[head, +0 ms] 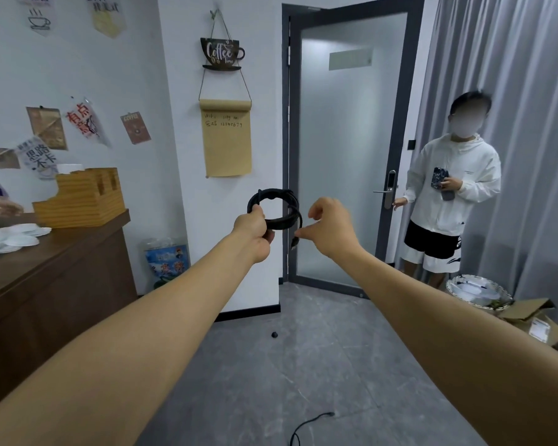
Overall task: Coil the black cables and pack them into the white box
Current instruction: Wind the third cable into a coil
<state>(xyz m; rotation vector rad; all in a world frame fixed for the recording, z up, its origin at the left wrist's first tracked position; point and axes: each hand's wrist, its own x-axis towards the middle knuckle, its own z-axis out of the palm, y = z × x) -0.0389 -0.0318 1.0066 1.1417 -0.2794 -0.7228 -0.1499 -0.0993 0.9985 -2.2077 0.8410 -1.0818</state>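
Head view, starting nearest: a loose black cable (306, 426) trails on the grey floor (335, 365) at the bottom edge, its plug end free, apparently waiting to be coiled. A little farther off a small dark object (274, 334) lies on the floor; what it is cannot be told.

Both forearms reach out at chest height. The left hand (255, 231) has its fingers curled round the near left side of the coiled black cable (276, 207), holding the loops upright in a ring so they cannot spring apart. The right hand (331, 228) is just right of the ring, thumb and forefinger pinched narrowly at the cable's loose tail (295, 239), which hangs below the ring with its plug at the bottom; this looks like the last bit being tucked or wrapped to lock the coil.

To the left stands a wooden counter (62, 262) with white dishes (10, 239) and a wooden organiser (81, 201). At the far right a basket (477, 292) and an open cardboard box (538, 323) sit on the floor. Farther off, another person (448, 188) in a white hoodie stands by the glass door (345, 149). No white box is visible, so packing is not yet possible from here.
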